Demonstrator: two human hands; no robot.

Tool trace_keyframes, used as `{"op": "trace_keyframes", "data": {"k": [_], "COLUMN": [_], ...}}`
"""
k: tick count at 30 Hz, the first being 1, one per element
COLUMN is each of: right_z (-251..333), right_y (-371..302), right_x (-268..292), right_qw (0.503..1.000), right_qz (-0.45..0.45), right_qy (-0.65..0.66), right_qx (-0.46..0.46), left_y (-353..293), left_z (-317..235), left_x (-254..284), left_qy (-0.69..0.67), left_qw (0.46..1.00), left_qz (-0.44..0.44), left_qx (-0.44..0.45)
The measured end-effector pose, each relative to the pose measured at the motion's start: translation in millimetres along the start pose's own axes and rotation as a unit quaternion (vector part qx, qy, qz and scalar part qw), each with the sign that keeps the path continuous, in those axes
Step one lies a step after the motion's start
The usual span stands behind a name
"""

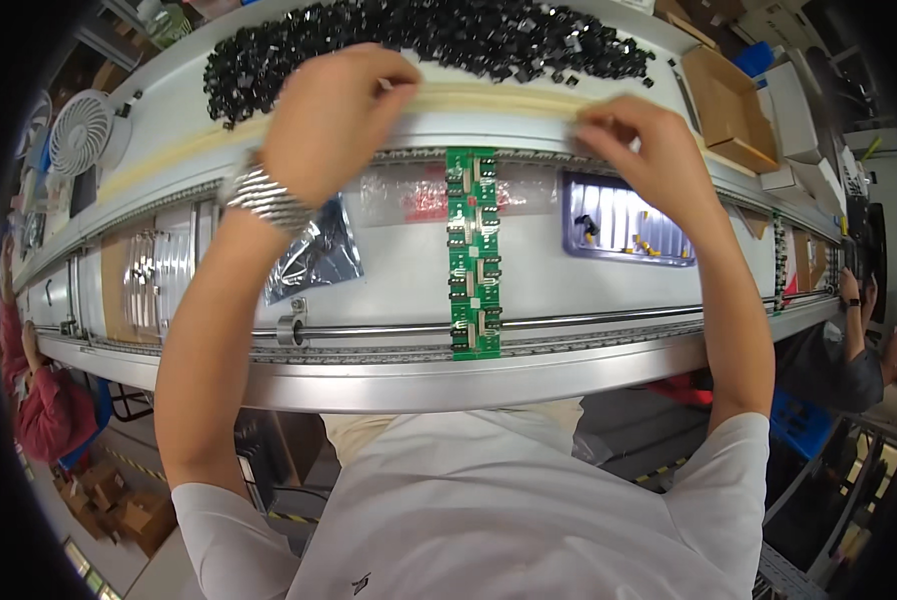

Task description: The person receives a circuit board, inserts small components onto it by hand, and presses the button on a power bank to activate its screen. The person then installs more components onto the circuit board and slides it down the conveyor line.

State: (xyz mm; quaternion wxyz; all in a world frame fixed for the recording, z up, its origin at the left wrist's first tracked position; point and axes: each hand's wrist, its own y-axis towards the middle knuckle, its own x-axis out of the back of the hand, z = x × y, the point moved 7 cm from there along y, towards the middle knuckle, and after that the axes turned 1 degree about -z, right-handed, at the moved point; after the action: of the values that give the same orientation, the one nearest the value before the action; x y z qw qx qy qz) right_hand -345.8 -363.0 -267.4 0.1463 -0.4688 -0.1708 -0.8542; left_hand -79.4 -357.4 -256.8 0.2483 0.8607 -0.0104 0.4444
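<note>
A green circuit board strip (475, 255) lies across the two rails of the conveyor, with small black and pale parts along it. To its upper left, my left hand (341, 112) hovers in front of the heap of small black components (509, 38). Its thumb and forefinger are drawn together, and anything between them is too small to make out. My right hand (651, 150) is above the far rail, right of the board. Its fingers are curled toward the thumb in a loose, slightly blurred pinch whose content I cannot make out. A metal watch band circles my left wrist.
Under the conveyor lie a clear purple-tinted tray (629, 225) with a few yellow and black parts, and a silvery bag (321, 255). A white fan (81, 132) stands at left, a cardboard box (729, 110) at right. Other people sit at both sides.
</note>
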Motion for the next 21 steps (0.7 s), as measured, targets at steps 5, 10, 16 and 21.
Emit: {"op": "trace_keyframes", "data": {"k": [5,10,16,21], "right_z": [-5,-18,-31,-39], "right_y": [38,32,16,10], "right_x": [3,-3,10,6], "right_qw": [0.986,0.993,0.993,0.985], "right_qz": [-0.115,-0.063,-0.089,-0.049], "right_qy": [-0.109,-0.085,0.064,0.161], "right_qx": [0.055,0.049,0.041,-0.02], "left_y": [43,53,55,49], "left_z": [-47,-59,-64,-53], "left_x": [-60,-94,-81,-48], "left_qy": [0.08,0.216,0.219,-0.039], "left_qw": [0.994,0.964,0.959,0.994], "left_qz": [0.0,-0.057,-0.063,0.012], "left_qx": [-0.069,-0.142,-0.171,-0.098]}}
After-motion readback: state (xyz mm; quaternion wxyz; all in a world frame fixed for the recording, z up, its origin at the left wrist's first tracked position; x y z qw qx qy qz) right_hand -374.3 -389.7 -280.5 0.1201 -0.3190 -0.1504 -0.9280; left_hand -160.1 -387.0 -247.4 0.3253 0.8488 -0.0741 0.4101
